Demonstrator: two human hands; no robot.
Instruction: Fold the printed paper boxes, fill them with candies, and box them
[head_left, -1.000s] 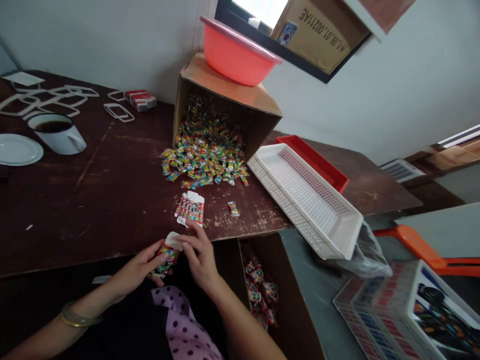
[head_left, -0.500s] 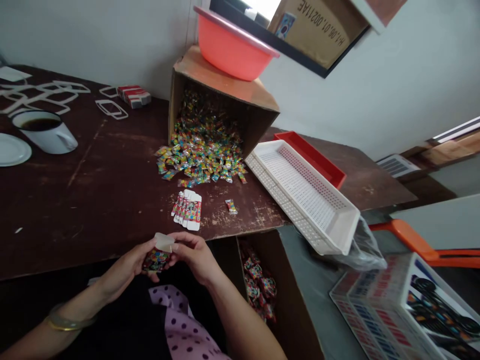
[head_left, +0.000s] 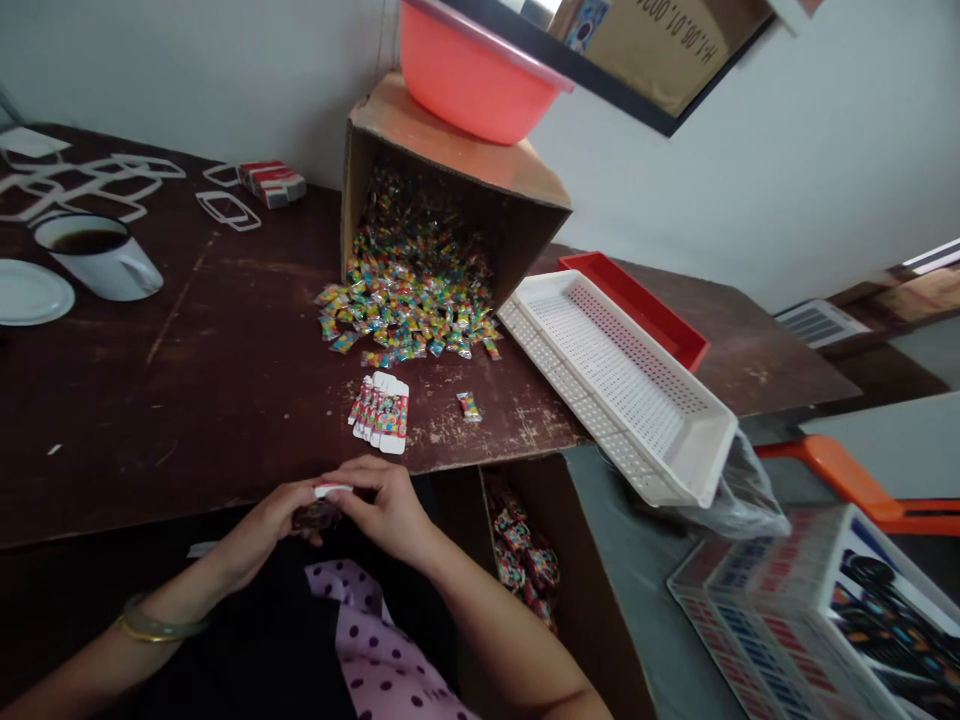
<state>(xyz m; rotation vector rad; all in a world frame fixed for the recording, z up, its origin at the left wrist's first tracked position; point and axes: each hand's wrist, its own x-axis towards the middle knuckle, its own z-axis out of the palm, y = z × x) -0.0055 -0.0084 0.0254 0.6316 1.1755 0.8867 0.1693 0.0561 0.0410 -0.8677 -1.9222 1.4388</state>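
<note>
Between my two hands, just off the table's front edge, is a small printed candy box, its white flap end lying flat under my fingers. My left hand is closed round its left side. On its right side my right hand grips the flap end with thumb and fingers. Much of the box is hidden by the fingers. Beyond my hands lies a fanned stack of flat printed cartons, with a single wrapped candy to its right.
A cardboard box on its side spills wrapped candies; a pink basin sits on top. White basket and red tray stand right. Filled boxes lie in a carton below. A mug stands left.
The box's raised white flap has been folded down, and my fingers have closed over it. The view has shifted slightly; the things on the table appear otherwise unmoved.
</note>
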